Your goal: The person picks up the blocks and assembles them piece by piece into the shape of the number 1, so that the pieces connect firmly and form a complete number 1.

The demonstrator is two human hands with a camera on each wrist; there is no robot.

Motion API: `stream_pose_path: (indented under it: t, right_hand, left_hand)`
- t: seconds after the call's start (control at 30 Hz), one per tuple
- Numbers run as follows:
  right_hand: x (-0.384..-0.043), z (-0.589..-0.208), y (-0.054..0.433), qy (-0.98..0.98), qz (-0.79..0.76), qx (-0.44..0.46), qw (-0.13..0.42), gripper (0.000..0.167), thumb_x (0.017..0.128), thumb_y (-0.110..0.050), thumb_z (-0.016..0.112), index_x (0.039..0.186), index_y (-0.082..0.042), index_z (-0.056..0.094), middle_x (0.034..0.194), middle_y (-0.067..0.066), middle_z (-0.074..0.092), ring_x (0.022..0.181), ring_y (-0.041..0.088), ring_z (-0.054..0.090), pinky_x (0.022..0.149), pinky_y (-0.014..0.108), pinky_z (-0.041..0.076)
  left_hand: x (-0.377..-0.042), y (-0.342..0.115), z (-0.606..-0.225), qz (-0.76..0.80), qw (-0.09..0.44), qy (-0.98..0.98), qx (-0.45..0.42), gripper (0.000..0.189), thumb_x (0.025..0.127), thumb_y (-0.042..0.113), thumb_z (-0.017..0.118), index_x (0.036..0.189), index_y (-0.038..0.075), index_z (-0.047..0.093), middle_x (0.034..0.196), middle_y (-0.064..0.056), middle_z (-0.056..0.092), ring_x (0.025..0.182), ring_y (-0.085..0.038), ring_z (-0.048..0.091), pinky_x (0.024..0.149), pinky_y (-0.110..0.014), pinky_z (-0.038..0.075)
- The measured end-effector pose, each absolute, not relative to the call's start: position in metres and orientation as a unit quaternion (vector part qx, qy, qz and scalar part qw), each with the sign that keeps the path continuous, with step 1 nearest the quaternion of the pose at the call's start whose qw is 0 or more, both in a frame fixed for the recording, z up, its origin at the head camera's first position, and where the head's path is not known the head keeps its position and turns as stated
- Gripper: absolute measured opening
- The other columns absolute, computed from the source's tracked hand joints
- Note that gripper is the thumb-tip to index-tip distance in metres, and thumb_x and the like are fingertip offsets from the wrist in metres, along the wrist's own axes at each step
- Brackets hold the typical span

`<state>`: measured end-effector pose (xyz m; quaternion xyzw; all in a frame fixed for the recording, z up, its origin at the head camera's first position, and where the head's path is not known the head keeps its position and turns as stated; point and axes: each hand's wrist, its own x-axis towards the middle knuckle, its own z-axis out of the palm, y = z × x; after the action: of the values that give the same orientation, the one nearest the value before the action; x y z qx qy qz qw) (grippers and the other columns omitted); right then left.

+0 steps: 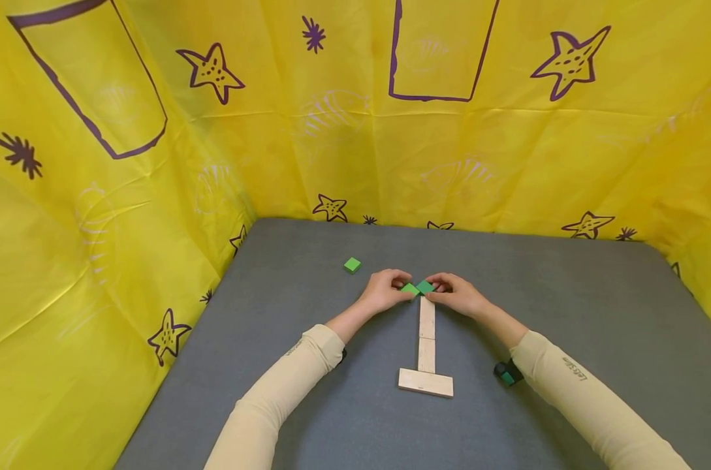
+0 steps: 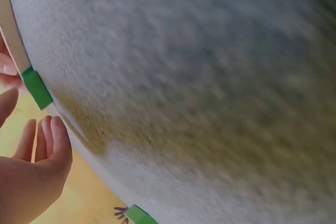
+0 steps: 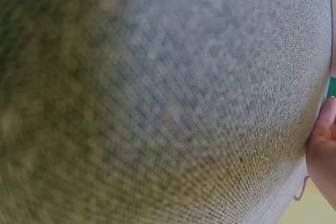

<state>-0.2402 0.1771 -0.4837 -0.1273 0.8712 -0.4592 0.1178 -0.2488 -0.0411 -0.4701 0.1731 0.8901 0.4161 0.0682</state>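
Two square green blocks meet near the far end of a line of wooden planks (image 1: 426,320) on the grey table. My left hand (image 1: 386,290) is around the light green block (image 1: 410,289), thumb on the near side and fingers beyond. In the left wrist view, a small gap shows between the fingertips (image 2: 56,124) and the green block (image 2: 37,88). From the right, my right hand (image 1: 458,295) pinches the darker green block (image 1: 425,287) between thumb and fingers. Only a sliver of green block (image 3: 332,86) beside that hand shows in the right wrist view.
Another light green block (image 1: 352,265) lies alone on the table, farther back and left. A wooden plank (image 1: 426,382) lies crosswise at the near end of the line. Yellow patterned cloth (image 1: 355,150) stands behind and beside the grey table (image 1: 261,281).
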Motion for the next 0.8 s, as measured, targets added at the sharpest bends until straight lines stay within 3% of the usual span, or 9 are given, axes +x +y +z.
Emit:
stream_pose_path:
  t: [0.43, 0.8]
  right_hand:
    - [-0.240, -0.483, 0.177, 0.874, -0.454, -0.132, 0.110, 0.040, 0.090, -0.019, 0.069, 0.124, 0.001, 0.060, 0.102, 0.011, 0.058, 0.093, 0.023, 0.051, 0.082, 0.035, 0.042]
    - [-0.237, -0.482, 0.176, 0.872, -0.456, -0.139, 0.110, 0.041, 0.090, -0.018, 0.069, 0.125, 0.002, 0.060, 0.103, 0.012, 0.058, 0.095, 0.023, 0.051, 0.081, 0.031, 0.042]
  left_hand:
    - [-0.253, -0.069, -0.468, 0.529, 0.076, 0.840, 0.091, 0.030, 0.085, 0.012, 0.076, 0.114, 0.007, 0.070, 0.108, -0.008, 0.069, 0.095, -0.019, 0.064, 0.078, -0.028, 0.053]
    - [-0.261, -0.089, -0.472, 0.675, 0.082, 0.733, -0.016, 0.034, 0.086, 0.006, 0.073, 0.119, 0.001, 0.067, 0.115, -0.016, 0.067, 0.092, -0.014, 0.066, 0.087, -0.034, 0.052]
